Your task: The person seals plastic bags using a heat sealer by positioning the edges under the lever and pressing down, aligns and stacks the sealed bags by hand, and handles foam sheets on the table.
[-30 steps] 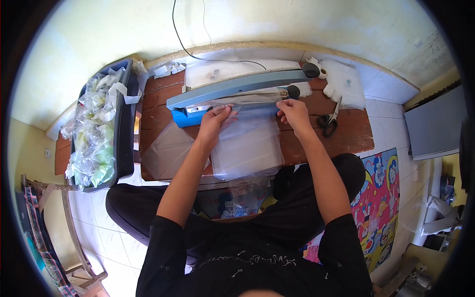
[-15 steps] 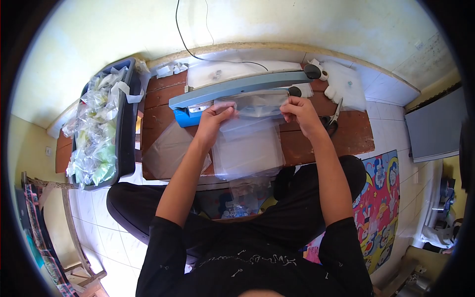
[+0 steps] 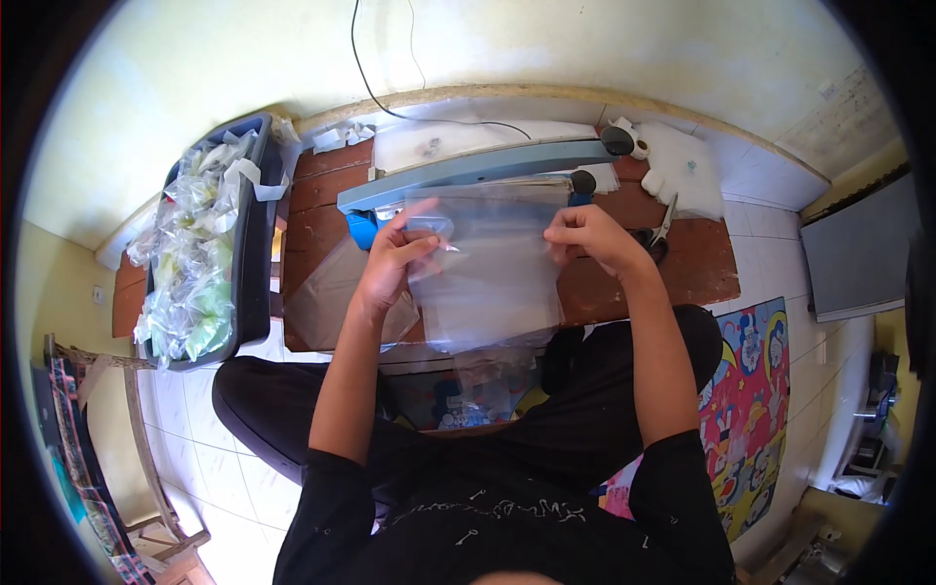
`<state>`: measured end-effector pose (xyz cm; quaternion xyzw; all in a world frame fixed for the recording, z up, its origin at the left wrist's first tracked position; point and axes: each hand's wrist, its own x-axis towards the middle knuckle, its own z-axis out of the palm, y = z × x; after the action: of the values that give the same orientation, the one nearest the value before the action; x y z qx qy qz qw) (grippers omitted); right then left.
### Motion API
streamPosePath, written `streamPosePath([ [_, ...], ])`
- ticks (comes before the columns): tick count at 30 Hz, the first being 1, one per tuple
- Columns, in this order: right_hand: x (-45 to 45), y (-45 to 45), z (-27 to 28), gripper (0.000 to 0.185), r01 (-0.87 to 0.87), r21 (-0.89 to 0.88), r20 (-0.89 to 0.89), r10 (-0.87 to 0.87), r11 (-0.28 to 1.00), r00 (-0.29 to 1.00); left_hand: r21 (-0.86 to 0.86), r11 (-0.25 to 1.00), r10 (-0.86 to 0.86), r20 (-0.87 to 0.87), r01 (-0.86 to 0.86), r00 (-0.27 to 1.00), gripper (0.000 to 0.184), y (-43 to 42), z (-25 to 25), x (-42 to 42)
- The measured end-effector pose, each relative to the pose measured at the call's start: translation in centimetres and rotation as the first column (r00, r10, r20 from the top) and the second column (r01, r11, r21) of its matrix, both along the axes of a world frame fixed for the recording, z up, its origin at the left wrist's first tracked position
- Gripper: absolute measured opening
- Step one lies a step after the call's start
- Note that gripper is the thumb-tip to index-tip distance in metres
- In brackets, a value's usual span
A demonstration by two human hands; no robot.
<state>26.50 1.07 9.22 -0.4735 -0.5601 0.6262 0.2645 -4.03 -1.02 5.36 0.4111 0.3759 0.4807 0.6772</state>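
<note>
A clear plastic bag (image 3: pixel 497 234) is stretched between my hands, in front of the blue heat sealer (image 3: pixel 478 174). My left hand (image 3: pixel 395 258) pinches the bag's left side between thumb and a finger, with the index finger raised. On the opposite side, my right hand (image 3: pixel 590 237) grips the bag's edge between thumb and curled fingers. Beneath it, more clear bags (image 3: pixel 478 317) lie at the front of the brown wooden table (image 3: pixel 624 297). The sealer's long grey-blue arm is raised above its base, which is partly hidden by the bag and my left hand.
A dark bin (image 3: pixel 255 244) full of crumpled plastic stands left of the table. Scissors (image 3: pixel 665 226) lie on the right, near a white roll (image 3: pixel 639 148) and a white plastic stack (image 3: pixel 687 175). A black cable (image 3: pixel 366 83) runs along the wall. More film (image 3: pixel 356 297) lies left.
Both hands have moved down, toward me, and the bag's upper part now hangs flat in front of the sealer. My left hand has also shifted left, its index finger lifted.
</note>
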Motion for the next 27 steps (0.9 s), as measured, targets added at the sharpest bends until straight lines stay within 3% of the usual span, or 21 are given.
streamPosePath([
  [1, -0.1, -0.1, -0.2, 0.019, 0.033, -0.123, 0.079, -0.023, 0.992, 0.997, -0.029, 0.999, 0.032, -0.074, -0.035, 0.997, 0.039, 0.0, -0.7, -0.1],
  [2, -0.2, 0.0, -1.1, 0.019, 0.033, -0.123, 0.079, -0.023, 0.992, 0.997, -0.030, 0.999, 0.033, -0.074, -0.035, 0.997, 0.039, 0.0, -1.5, -0.5],
  [4, -0.2, 0.5, -4.1, 0.022, 0.020, -0.158, 0.209, 0.014, 0.987, 0.978, -0.152, 0.988, -0.097, -0.383, 0.041, 0.919, 0.033, -0.1, -3.3, -1.5],
  [5, -0.4, 0.5, -5.0, 0.022, 0.020, -0.157, 0.210, 0.014, 0.987, 0.978, -0.151, 0.988, -0.096, -0.383, 0.041, 0.919, 0.033, -0.2, -4.3, -1.4],
  [7, -0.8, 0.5, -6.2, 0.022, 0.040, -0.126, 0.409, 0.015, 0.991, 0.913, -0.059, 0.998, -0.030, -0.621, -0.009, 0.783, 0.034, -0.4, -5.7, -1.3],
  [8, -1.0, 0.5, -6.5, 0.022, 0.039, -0.125, 0.409, 0.016, 0.991, 0.913, -0.058, 0.998, -0.028, -0.621, -0.011, 0.783, 0.034, -0.6, -6.2, -1.2],
  [10, -1.4, 0.3, -6.6, 0.023, 0.092, -0.009, 0.487, -0.076, 0.996, 0.870, 0.110, 0.994, 0.073, -0.793, 0.024, 0.604, 0.039, -0.8, -6.7, -0.8],
  [11, -1.7, 0.2, -6.4, 0.023, 0.088, -0.008, 0.488, -0.073, 0.996, 0.870, 0.111, 0.994, 0.076, -0.793, 0.020, 0.605, 0.039, -1.0, -6.7, -0.6],
  [13, -2.0, 0.1, -6.0, 0.025, 0.113, 0.102, 0.603, -0.152, 0.988, 0.783, 0.278, 0.961, 0.244, -0.860, 0.010, 0.449, 0.041, -1.3, -6.2, -0.1],
  [14, -2.0, -0.1, -6.3, 0.025, 0.111, 0.103, 0.603, -0.151, 0.988, 0.783, 0.279, 0.960, 0.246, -0.860, 0.007, 0.448, 0.041, -1.5, -5.8, 0.1],
  [16, -2.2, -0.5, -6.7, 0.027, -0.087, 0.443, 0.768, -0.327, 0.892, 0.551, 0.256, 0.965, 0.257, -0.901, -0.052, 0.349, 0.041, -2.0, -4.9, 0.5],
  [20, -3.0, -1.2, -6.0, 0.028, -0.022, 0.413, 0.797, -0.350, 0.910, 0.492, 0.378, 0.925, 0.354, -0.884, 0.024, 0.305, 0.035, -3.0, -5.4, 0.9],
  [22, -2.9, -1.1, -6.5, 0.029, -0.069, 0.376, 0.812, -0.292, 0.924, 0.505, 0.462, 0.868, 0.408, -0.873, 0.185, 0.266, 0.027, -3.3, -6.8, 1.0],
  [27, -3.1, -1.6, -6.7, 0.027, -0.138, 0.349, 0.828, -0.235, 0.927, 0.510, 0.516, 0.838, 0.465, -0.845, 0.176, 0.264, 0.018, -3.3, -7.7, 1.3],
])
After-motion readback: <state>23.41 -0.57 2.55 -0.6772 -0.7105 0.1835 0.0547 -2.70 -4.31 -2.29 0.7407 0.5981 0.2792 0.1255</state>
